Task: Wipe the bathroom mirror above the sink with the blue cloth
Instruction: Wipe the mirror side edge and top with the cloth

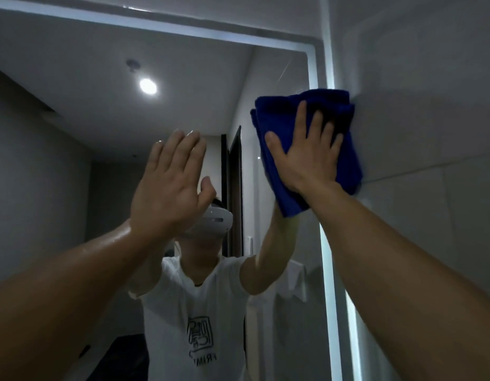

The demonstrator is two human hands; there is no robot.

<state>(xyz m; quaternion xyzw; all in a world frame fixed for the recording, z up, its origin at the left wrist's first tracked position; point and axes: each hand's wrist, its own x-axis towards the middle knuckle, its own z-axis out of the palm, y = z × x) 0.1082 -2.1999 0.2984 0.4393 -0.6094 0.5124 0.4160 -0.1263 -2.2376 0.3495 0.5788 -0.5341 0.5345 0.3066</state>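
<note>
The big shiny bathroom mirror [73, 138] fills most of the view, and it is right under the pressing hand and spreads out far to that hand's left and below it. A glowing white light strip [327, 270] runs along the mirror's edge, passing just under the pressing hand's little-finger side and going on down below the wrist. The smooth grey tiled wall [430, 111] starts right beside that hand, on its right.

In the mirror, below and to the left of the pressing hand, you can see a person in a white T-shirt [183, 312] with a white headset [219, 218]. A round ceiling lamp [148, 86] shines in the glass, up high and far to the left.

The soft folded blue cloth [282, 116] lies flat on the mirror's right edge. It sticks out above the fingertips, past the thumb and below the wrist.

The right hand [307, 158] lies flat on the cloth with its fingers straight and spread, pushing it on the glass, not curled round it.

The left hand [166, 188] is up too, lower and to the left, well apart from the cloth. Its fingers are straight and it holds nothing. I cannot tell if its fingertips touch the glass.
</note>
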